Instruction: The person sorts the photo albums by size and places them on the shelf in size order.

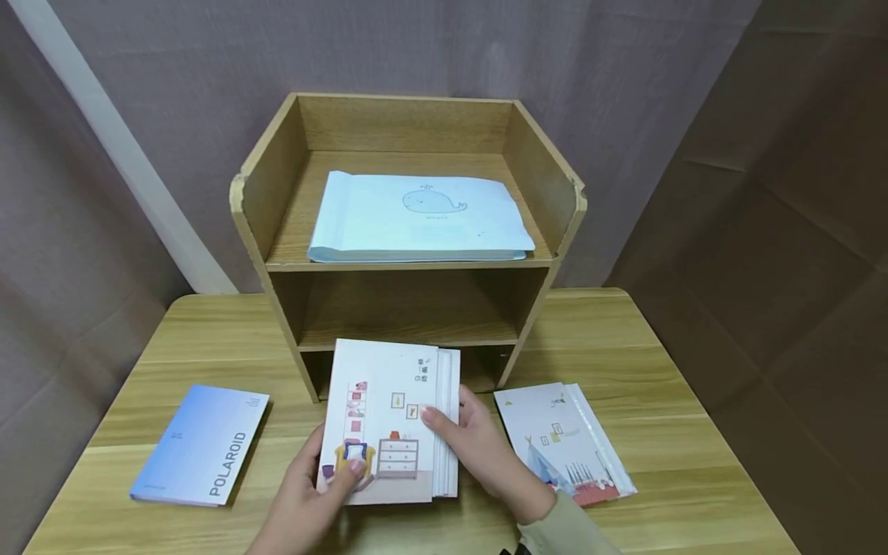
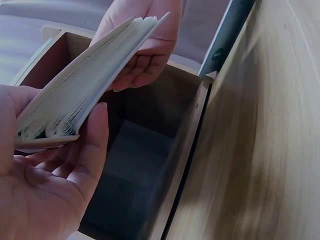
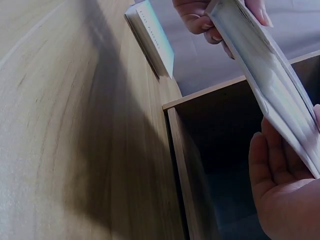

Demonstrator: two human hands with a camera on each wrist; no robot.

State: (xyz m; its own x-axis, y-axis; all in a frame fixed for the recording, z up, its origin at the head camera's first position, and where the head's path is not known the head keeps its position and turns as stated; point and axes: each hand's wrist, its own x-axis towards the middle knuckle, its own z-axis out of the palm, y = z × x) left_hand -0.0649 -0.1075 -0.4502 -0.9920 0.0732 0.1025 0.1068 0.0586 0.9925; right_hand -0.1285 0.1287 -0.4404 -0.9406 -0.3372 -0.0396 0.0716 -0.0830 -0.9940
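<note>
Before the shelf (image 1: 409, 123), left hand (image 1: 308, 486) and right hand (image 1: 486, 451) grip a white album (image 1: 381, 408). It partly hides the bottom compartment (image 1: 482, 370).

Greyish drapes (image 1: 624, 92) hang behind a wood-grained table (image 1: 680, 455) bearing a wooden shelf unit (image 1: 409, 308); the dim brown surface (image 1: 784, 231) rightward seems fabric.

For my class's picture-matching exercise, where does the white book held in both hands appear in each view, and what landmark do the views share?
Head: the white book is at lower centre, its illustrated cover facing the camera.
Left wrist: upper left, slanting, page edges showing.
Right wrist: upper right, also slanting, seen edge-on.
Shared landmark: the wooden shelf, partly behind the book in all three.
</note>
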